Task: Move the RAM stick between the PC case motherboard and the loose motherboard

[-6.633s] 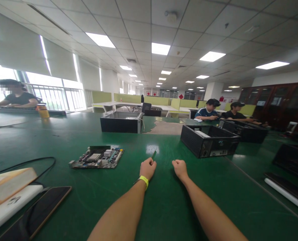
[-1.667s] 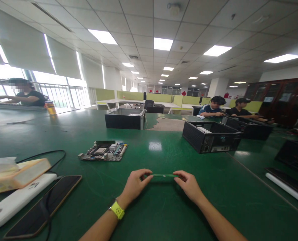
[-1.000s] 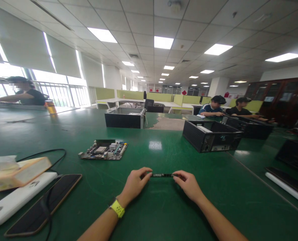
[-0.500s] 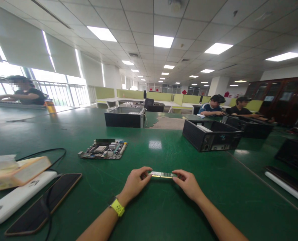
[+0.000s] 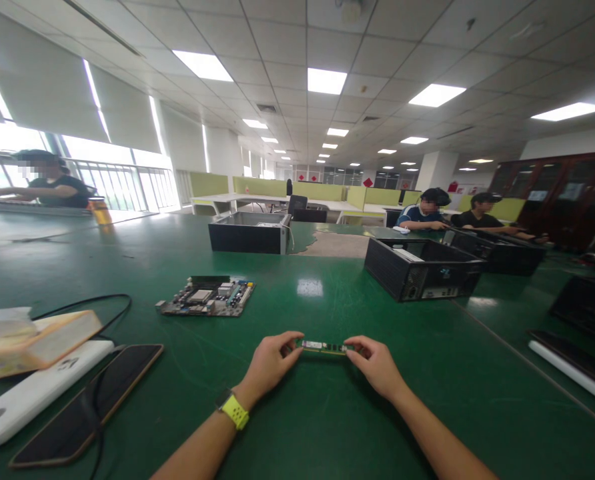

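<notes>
A thin green memory stick (image 5: 323, 347) is held level just above the green table (image 5: 327, 427), one end in each hand. My left hand (image 5: 269, 363), with a yellow wristband, pinches its left end. My right hand (image 5: 375, 365) pinches its right end. A bare motherboard (image 5: 208, 298) lies flat on the table, ahead and to the left of my hands.
An open black computer case (image 5: 420, 269) stands ahead right, another (image 5: 250, 234) farther back. At left lie a phone (image 5: 90, 403), a white device (image 5: 30, 398), a tissue box (image 5: 35, 345) and a black cable (image 5: 85, 304). People sit at far left and far right.
My hands went from apart as fists, the left holding the stick upright, to holding it level by both ends. In the last second the stick has turned about its long axis.
</notes>
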Action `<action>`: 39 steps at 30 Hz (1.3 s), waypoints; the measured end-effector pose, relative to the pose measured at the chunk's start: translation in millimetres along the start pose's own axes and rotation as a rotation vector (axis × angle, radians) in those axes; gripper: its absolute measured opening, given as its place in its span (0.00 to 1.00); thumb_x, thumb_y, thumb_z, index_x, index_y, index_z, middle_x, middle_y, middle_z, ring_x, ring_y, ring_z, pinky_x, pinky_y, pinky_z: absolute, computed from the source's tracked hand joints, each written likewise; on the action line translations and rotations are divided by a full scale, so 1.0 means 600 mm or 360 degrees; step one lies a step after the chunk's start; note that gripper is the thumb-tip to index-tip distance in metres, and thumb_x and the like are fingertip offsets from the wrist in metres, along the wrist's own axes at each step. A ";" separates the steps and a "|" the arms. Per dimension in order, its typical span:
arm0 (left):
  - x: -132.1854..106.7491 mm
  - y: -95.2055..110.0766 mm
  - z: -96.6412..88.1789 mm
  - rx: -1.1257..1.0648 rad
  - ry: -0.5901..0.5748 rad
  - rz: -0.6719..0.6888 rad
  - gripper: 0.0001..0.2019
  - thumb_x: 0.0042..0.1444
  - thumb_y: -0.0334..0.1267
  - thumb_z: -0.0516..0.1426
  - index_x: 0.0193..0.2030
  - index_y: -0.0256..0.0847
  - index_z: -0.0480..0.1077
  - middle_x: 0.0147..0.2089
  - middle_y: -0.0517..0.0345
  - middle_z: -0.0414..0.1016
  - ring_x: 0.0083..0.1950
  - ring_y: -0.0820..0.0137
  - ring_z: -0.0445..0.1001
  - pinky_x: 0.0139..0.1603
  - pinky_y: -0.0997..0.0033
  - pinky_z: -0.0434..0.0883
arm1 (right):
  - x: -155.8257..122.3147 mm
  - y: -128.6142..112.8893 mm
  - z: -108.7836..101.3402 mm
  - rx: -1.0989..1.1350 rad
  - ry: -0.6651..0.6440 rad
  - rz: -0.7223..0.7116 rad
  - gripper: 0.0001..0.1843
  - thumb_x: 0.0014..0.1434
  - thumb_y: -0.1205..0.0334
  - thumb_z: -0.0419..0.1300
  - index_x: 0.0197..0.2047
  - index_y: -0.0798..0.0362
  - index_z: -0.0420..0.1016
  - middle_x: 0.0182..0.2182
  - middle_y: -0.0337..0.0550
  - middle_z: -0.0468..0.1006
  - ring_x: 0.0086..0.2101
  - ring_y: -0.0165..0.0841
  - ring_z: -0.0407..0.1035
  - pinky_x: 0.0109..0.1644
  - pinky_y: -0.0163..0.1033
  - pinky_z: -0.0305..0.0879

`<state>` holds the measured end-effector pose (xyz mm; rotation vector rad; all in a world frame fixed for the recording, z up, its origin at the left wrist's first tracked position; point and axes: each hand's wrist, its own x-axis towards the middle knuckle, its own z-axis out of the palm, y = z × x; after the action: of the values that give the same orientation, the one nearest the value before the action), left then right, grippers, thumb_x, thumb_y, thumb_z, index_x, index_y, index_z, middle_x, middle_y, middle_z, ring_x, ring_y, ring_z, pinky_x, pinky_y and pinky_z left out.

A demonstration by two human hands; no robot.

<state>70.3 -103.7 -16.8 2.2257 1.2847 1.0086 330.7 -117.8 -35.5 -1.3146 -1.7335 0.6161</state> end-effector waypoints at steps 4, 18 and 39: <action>0.001 -0.002 0.001 0.0003 -0.0008 -0.0011 0.16 0.55 0.44 0.53 0.46 0.41 0.73 0.32 0.57 0.75 0.30 0.71 0.70 0.34 0.73 0.66 | 0.001 0.000 0.000 -0.0014 -0.0006 -0.0011 0.15 0.52 0.54 0.57 0.38 0.54 0.77 0.26 0.40 0.73 0.27 0.30 0.64 0.31 0.34 0.60; 0.001 0.004 0.000 0.0053 -0.0007 0.0023 0.15 0.55 0.45 0.52 0.43 0.41 0.75 0.31 0.57 0.77 0.30 0.71 0.72 0.33 0.74 0.66 | 0.000 -0.010 -0.004 -0.0197 -0.0044 -0.0079 0.13 0.53 0.54 0.56 0.34 0.52 0.77 0.24 0.39 0.74 0.24 0.30 0.65 0.29 0.34 0.59; 0.005 0.017 -0.015 0.0448 -0.0385 0.0379 0.11 0.55 0.39 0.52 0.32 0.42 0.76 0.25 0.58 0.75 0.25 0.73 0.70 0.30 0.76 0.63 | 0.001 -0.024 -0.009 -0.0261 -0.0012 -0.0218 0.11 0.53 0.59 0.56 0.37 0.50 0.77 0.29 0.40 0.77 0.27 0.31 0.68 0.33 0.35 0.62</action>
<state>70.5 -106.8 -3.2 2.6691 1.1318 0.6360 327.8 -122.8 -21.0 -1.2920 -1.8947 0.4088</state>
